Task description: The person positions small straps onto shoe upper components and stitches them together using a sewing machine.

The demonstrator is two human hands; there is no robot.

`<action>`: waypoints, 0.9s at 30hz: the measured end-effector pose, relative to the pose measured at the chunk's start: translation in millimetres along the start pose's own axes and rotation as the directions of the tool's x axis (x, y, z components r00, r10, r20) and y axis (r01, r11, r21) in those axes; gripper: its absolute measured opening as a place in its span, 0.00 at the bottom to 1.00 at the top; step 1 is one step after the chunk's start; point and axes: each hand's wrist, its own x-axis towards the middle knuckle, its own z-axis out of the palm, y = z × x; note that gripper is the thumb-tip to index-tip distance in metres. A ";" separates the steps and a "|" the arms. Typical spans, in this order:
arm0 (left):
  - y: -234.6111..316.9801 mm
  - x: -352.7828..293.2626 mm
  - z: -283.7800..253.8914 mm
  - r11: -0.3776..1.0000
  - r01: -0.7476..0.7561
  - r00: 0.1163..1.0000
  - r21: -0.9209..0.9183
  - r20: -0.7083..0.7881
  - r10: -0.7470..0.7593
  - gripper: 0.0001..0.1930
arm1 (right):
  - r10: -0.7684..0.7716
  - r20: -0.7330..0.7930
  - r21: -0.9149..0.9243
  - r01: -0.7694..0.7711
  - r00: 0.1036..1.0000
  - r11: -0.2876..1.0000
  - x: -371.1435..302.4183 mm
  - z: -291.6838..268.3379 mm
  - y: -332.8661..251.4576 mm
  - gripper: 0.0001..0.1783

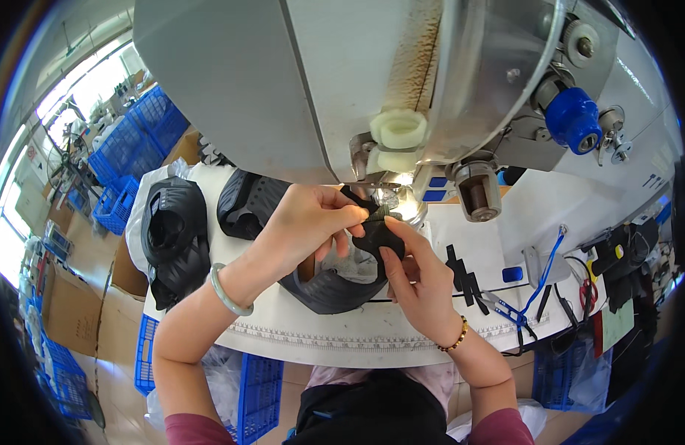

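Observation:
In front of me a curved black moulded piece (335, 294) lies on the white sewing table, its upper end raised under the head of a sewing machine (390, 152). With thumb and fingertips pressed together, my left hand (313, 219) pinches the narrow upper end of that piece close to the needle area. From the other side, my right hand (420, 274) grips the same end, thumb and index finger closed on it. A small ribbed dark strip shows between the two hands. My fingers and the machine head partly hide the stitching spot.
More black moulded pieces (175, 237) lie at the table's left. Short black strips (467, 278), blue-handled snips (513, 315) and red-handled scissors (591, 293) are on the right. A printed ruler scale runs along the front edge. Blue crates (259, 397) stand below.

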 end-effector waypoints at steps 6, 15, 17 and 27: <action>6.0 1.5 -4.9 0.992 0.013 0.999 0.125 0.050 -0.019 0.10 | -0.167 -0.019 -0.193 0.160 0.986 0.968 -0.5 3.4 2.7 0.26; 9.0 8.2 -10.3 0.997 -0.013 0.979 0.082 0.205 -0.004 0.07 | -0.216 -0.036 -0.231 0.202 0.976 0.952 0.7 3.5 2.8 0.25; 2.7 11.7 -13.6 0.998 -0.026 0.976 0.065 0.217 0.011 0.06 | -0.228 -0.040 -0.221 0.214 0.973 0.952 0.8 4.8 3.5 0.25; 0.5 16.8 -13.8 0.999 -0.014 0.974 -0.037 0.225 0.022 0.06 | -0.233 -0.041 -0.211 0.219 0.972 0.953 1.4 4.2 5.0 0.25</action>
